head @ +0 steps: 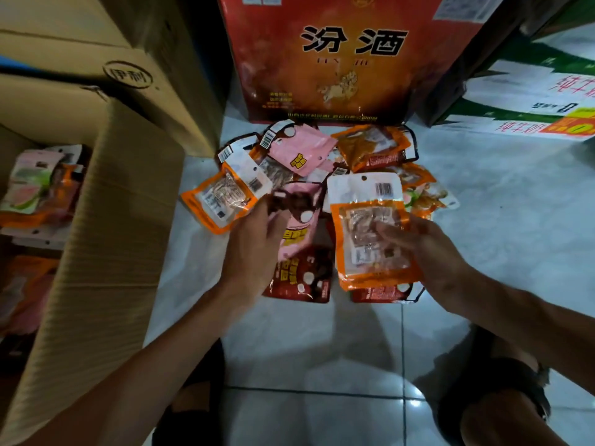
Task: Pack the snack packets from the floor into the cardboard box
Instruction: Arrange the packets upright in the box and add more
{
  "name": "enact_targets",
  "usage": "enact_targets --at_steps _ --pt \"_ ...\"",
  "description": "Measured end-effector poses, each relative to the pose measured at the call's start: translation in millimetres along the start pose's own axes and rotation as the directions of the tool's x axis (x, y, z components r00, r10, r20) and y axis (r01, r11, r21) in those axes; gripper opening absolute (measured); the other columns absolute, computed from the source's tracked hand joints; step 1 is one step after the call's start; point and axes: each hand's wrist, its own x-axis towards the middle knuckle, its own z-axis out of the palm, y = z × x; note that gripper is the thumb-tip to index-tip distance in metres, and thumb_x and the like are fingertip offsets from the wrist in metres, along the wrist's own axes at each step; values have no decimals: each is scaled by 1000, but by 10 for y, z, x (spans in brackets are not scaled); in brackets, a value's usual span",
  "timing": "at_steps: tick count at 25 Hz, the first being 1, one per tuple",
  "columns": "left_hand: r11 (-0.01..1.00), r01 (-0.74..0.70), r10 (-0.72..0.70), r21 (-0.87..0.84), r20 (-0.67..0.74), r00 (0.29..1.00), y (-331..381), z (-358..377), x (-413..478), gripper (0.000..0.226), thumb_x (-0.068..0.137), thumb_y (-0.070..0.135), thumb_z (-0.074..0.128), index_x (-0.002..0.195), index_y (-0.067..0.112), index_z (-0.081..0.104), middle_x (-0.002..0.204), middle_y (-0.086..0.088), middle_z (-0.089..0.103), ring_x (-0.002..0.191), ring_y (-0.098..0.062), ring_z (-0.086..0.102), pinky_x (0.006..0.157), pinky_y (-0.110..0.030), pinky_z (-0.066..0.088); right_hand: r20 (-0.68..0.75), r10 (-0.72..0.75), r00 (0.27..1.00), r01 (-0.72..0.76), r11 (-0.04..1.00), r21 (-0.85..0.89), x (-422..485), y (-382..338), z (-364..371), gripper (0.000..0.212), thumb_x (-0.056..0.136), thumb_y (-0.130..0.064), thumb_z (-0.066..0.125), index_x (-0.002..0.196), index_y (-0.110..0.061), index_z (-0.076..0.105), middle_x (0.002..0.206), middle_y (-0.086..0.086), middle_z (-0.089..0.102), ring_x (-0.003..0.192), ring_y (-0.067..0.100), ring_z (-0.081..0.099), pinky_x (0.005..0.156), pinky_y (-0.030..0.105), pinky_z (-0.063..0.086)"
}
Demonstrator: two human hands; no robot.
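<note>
Both hands [338, 249] grip snack packets [373, 239] above floor [315, 349].

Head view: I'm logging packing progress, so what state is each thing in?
Cardboard box: open, some packets inside.
Floor packets: loose overlapping pile, unpacked.
Orange packet: sealed, held in right hand.
Pink packet: blurred, at left hand; grip unclear.
Red carton: standing upright.

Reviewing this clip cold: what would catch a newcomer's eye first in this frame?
First, the heap of snack packets on the pale tiled floor at centre, with the tall red box standing right behind it. Then the two hands over the pile: the right hand holds an orange packet, the left hand a pink packet. At left, the open cardboard box already contains packets.
</note>
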Motion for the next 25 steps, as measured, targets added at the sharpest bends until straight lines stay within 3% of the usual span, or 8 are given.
enact_targets --at_steps 5,7,9,12,15,17,21,25 --pt "690 447 -369 -569 254 894 250 -72 -74 22 103 27 48 117 29 65 107 4 77 98 -16 74 87 -39 57 64 21 998 -12 991 -135 62 48 469 16 81 -27 72 93 -15 68 91 4 76 87 19 73 87 43 51" --pt "553 536 -422 -638 340 841 323 -102 -108 28 102 38 47 121 28 65 105 5 78 96 -16 75 83 -37 59 17 -25 1000 29 968 -250 73 88 647 16 87 -28 67 92 -13 62 87 0 75 80 7 72 75 27 50" --pt "618 512 -398 -596 325 858 280 -91 -164 31 96 35 60 127 30 61 109 7 77 99 -13 74 84 -37 60 -5 -63 998 59 958 -280 61 156 821 21 91 -27 63 103 -11 56 95 0 72 81 4 69 61 15 52" --pt "689 448 -420 -570 190 887 119 -119 -270 48 80 16 79 125 23 63 109 0 77 99 -20 74 81 -39 60 104 -163 981 192 898 -397 80 402 998 33 93 -30 61 121 -18 50 112 1 68 101 12 67 82 34 57" --pt "727 368 -455 -580 -5 890 -60 -377 -227 49 75 11 82 120 19 64 107 0 77 91 -12 75 73 -30 61 107 -274 956 288 798 -530 170 428 1049 19 100 -26 46 111 -11 52 103 4 67 93 12 64 83 30 51" --pt "891 297 -360 -344 -134 924 -162 -596 -186 46 77 16 82 115 29 59 103 12 73 88 0 72 75 -23 58 137 -356 925 341 612 -714 268 482 991 19 99 -24 48 112 -11 51 108 7 63 95 19 62 83 37 52" --pt "955 252 -275 -158 -152 949 -222 -752 -173 37 85 29 75 118 28 58 99 17 69 94 -3 68 84 -27 52 383 -148 912 363 -144 -921 403 884 922 81 78 -45 72 141 -9 36 130 12 49 118 27 47 105 40 39" --pt "957 230 -253 -178 -121 960 -268 -717 -136 40 91 29 69 128 22 58 107 11 71 95 -2 68 83 -28 54 365 -234 901 340 -138 -930 557 928 911 97 66 -45 81 143 -12 33 132 10 43 120 25 40 107 35 33"
